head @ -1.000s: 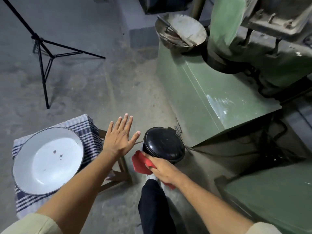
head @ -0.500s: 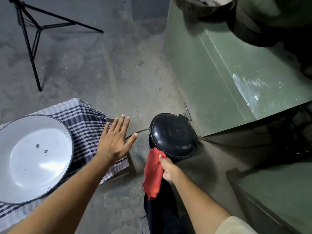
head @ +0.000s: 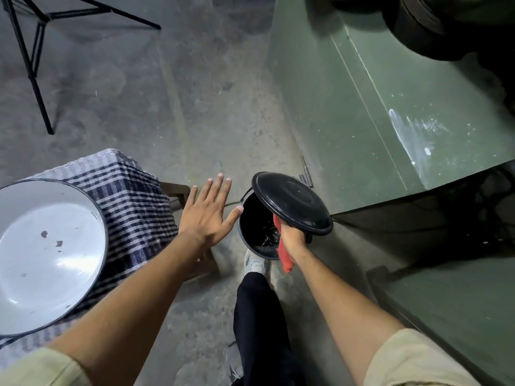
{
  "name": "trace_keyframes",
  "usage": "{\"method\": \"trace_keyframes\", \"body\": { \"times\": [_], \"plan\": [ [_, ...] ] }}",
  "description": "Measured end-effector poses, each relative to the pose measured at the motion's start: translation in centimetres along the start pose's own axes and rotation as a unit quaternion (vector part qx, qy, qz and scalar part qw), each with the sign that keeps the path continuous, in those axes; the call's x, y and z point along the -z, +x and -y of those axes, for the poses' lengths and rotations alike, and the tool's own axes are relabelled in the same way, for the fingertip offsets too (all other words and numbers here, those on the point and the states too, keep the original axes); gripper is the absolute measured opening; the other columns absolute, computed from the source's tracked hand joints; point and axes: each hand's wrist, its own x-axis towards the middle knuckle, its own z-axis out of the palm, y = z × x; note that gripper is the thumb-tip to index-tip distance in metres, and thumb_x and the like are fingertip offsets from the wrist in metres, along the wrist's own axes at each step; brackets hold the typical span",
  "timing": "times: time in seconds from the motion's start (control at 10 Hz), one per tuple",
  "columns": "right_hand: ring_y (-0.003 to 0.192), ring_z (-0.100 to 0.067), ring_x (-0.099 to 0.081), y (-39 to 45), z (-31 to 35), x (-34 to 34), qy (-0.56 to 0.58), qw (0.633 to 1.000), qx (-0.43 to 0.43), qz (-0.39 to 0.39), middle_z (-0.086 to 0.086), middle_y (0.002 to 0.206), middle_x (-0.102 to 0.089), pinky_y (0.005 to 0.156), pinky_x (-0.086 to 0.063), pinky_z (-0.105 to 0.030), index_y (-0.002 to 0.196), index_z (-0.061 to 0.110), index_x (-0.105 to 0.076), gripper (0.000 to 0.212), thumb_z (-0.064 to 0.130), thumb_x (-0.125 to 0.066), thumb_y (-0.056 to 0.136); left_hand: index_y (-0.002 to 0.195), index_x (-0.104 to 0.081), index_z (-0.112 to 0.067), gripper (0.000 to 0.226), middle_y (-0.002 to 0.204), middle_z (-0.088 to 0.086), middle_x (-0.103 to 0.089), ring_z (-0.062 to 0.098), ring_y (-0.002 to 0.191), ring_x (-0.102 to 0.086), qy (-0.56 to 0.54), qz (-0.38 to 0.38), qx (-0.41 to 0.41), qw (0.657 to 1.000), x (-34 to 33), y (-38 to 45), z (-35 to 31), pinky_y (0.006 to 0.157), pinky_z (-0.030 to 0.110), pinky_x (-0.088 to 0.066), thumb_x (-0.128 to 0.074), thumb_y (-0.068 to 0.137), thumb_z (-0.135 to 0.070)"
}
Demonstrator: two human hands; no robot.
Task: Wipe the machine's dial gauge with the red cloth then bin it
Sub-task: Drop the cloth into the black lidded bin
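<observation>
A small black pedal bin (head: 250, 240) stands on the floor beside the green machine (head: 362, 107). Its round black lid (head: 292, 203) is tilted up, and the dark inside shows. My right hand (head: 292, 238) is over the bin's near rim, under the lid, shut on the red cloth (head: 284, 254), which hangs down over the rim. My left hand (head: 209, 215) hovers flat with fingers spread just left of the bin, holding nothing. My foot in a light shoe (head: 255, 263) is at the bin's base. The dial gauge is out of view.
A stool covered with a checked cloth (head: 131, 190) stands at the left and bears a white enamel basin (head: 47, 254). A black tripod (head: 30, 59) stands on the concrete floor at the upper left. A second green machine part (head: 451, 302) is at the lower right.
The bin lid has swung up from closed. My right hand has carried the red cloth forward to the bin's opening. My view has tilted down and nearer.
</observation>
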Motion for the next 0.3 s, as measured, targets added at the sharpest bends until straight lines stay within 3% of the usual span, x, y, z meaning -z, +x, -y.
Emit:
{"method": "trace_keyframes", "body": {
  "times": [0.1,0.2,0.3],
  "plan": [
    [0.151,-0.028,-0.047,0.4,0.5,0.7,-0.034,0.996,-0.049,0.062,-0.006,0.162,-0.052,0.13,-0.033,-0.041,0.156,0.015,-0.055,0.072,0.052,-0.072,0.097,0.171,0.005,-0.026,0.084,0.18,-0.001,0.008,0.021,0.168,0.004,0.003,0.005,-0.002,1.0,0.0,0.5,-0.6,0.136,0.05,-0.002,-0.009,0.102,-0.071],
    [0.153,-0.027,-0.045,1.1,0.5,1.8,-0.106,0.991,-0.053,0.061,-0.005,0.164,-0.052,0.13,-0.032,-0.038,0.156,0.018,-0.056,0.08,0.065,-0.07,0.093,0.171,0.006,-0.026,0.084,0.18,-0.001,0.008,0.021,0.167,0.005,0.006,0.005,-0.009,1.0,0.0,0.5,-1.7,0.136,0.05,0.001,-0.009,0.102,-0.071],
    [0.155,-0.026,-0.043,1.2,0.7,1.9,-0.124,0.99,-0.033,0.062,-0.005,0.165,-0.05,0.128,-0.028,-0.034,0.157,0.018,-0.055,0.076,0.063,-0.067,0.096,0.171,0.006,-0.026,0.084,0.18,-0.001,0.008,0.021,0.167,0.006,0.002,-0.002,-0.008,1.0,0.1,0.6,-2.3,0.136,0.049,0.001,-0.011,0.102,-0.071]
  ]
}}
